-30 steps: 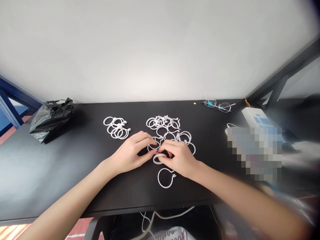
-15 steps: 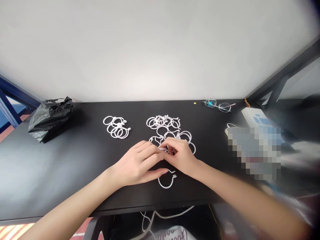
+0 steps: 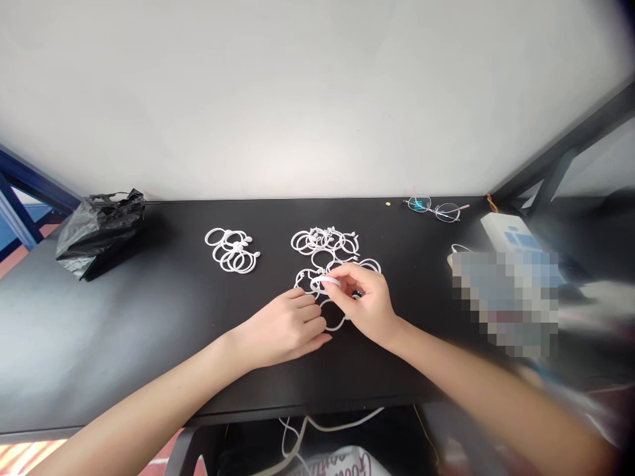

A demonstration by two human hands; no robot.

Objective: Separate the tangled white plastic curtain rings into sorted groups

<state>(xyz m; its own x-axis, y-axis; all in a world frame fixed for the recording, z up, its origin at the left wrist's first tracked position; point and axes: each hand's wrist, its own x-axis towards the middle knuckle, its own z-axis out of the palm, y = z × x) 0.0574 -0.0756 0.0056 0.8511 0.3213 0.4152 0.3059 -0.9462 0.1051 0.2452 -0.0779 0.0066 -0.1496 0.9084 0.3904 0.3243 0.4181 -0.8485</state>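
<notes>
My right hand (image 3: 364, 301) pinches a white plastic curtain ring (image 3: 325, 281) between thumb and index finger, tilted so it shows nearly edge-on. Just to its left, my left hand (image 3: 288, 327) has curled fingers and its thumb stretched beneath them; whatever lies inside is hidden. Another curtain ring (image 3: 333, 329) shows between the two hands, by the left fingertips; whether they grip it I cannot tell. Behind the hands is a loose pile of similar rings (image 3: 322, 250), several with open ends and small clasps. A second pile of rings (image 3: 233, 251), with rounded ends together, lies farther left.
A black plastic bag (image 3: 102, 228) stands at the back left of the black table (image 3: 149, 344). Eyeglasses (image 3: 434, 208) lie at the back right, near a white box (image 3: 508, 231) and a blurred-out object (image 3: 501, 297). Cables (image 3: 342, 426) hang below the front edge.
The hands have drawn slightly apart, and the ring held between them now sits in my right fingers. The ring near the front, below my hands, no longer shows there; one now shows between them.
</notes>
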